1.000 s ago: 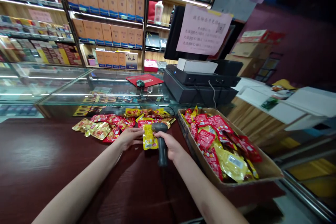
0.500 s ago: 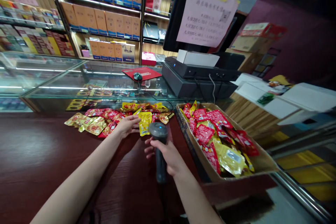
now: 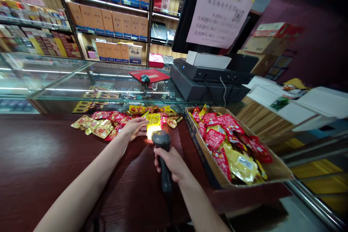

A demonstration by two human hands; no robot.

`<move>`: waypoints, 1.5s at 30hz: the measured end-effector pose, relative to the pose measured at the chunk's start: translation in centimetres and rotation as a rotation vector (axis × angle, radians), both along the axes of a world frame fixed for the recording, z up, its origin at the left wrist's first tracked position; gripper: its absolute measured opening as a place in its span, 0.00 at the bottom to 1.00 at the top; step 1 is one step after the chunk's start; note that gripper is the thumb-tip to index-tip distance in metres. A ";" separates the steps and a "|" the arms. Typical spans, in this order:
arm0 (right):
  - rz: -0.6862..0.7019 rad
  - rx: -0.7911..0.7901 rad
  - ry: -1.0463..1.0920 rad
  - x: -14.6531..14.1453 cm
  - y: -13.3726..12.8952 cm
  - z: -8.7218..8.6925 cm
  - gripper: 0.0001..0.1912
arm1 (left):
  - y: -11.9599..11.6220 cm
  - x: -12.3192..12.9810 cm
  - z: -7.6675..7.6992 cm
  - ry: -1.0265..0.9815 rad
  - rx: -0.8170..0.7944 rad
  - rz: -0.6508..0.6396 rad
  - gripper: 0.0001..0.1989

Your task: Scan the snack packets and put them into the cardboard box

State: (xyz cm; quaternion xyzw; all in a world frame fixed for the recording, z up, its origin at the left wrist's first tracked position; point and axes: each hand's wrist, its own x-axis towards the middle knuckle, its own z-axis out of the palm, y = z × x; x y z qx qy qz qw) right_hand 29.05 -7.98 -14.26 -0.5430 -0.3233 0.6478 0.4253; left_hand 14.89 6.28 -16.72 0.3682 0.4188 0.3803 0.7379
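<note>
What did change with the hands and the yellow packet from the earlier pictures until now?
The yellow packet moved away from the person, up to the pile of packets, and the left hand touches its edge. The right hand drew the handheld barcode scanner back, and it now lights the packet. The right hand kept its hold; the cardboard tray stayed as it was.

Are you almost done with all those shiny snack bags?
Partway. The cardboard tray already holds many packets. Now the right hand grips a barcode scanner aimed at a yellow packet beside the left hand. A heap of packets lies on the counter.
</note>
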 end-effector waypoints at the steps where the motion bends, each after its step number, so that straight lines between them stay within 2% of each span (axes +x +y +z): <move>1: 0.003 0.002 -0.002 0.0 0.0 0.0 0.12 | 0.0 0.0 0.0 0.006 0.003 0.005 0.13; 5: 0.005 0.016 0.011 0.0 -0.1 0.1 0.11 | -0.1 0.2 0.1 0.012 0.007 -0.003 0.13; 9: -0.052 0.037 0.058 0.3 -0.2 0.3 0.12 | -0.4 0.3 0.5 0.010 -0.002 -0.009 0.13; 11: -0.128 0.078 0.023 0.6 -0.2 0.4 0.13 | -0.5 0.3 0.6 0.003 -0.014 -0.026 0.12; 14: -0.321 0.143 -0.070 1.2 0.0 0.6 0.13 | -0.8 0.4 0.9 0.016 -0.021 -0.066 0.11; 17: -0.427 0.150 -0.025 1.9 0.2 1.3 0.13 | -1.5 0.9 1.5 0.030 -0.012 -0.124 0.11; 22: -0.396 0.154 0.202 3.9 0.0 2.9 0.13 | -3.5 2.1 3.3 -0.092 -0.011 -0.236 0.13; 27: -0.416 0.209 0.193 7.3 -1.0 5.1 0.17 | -5.0 4.2 6.6 -0.301 -0.092 -0.346 0.23; 31: -0.471 0.273 0.208 10.4 -2.5 6.9 0.19 | -6.1 7.9 9.9 -0.339 -0.087 -0.455 0.29; 36: -0.663 0.309 0.137 15.4 -5.5 8.8 0.20 | -8.0 14.8 13.1 -0.318 -0.043 -0.568 0.29; 41: -0.790 0.335 0.112 21.0 -8.9 9.6 0.20 | -10.3 22.5 14.6 -0.303 -0.053 -0.658 0.28; 45: -0.871 0.410 0.099 24.7 -11.0 9.3 0.20 | -11.9 27.2 14.5 -0.274 -0.055 -0.712 0.29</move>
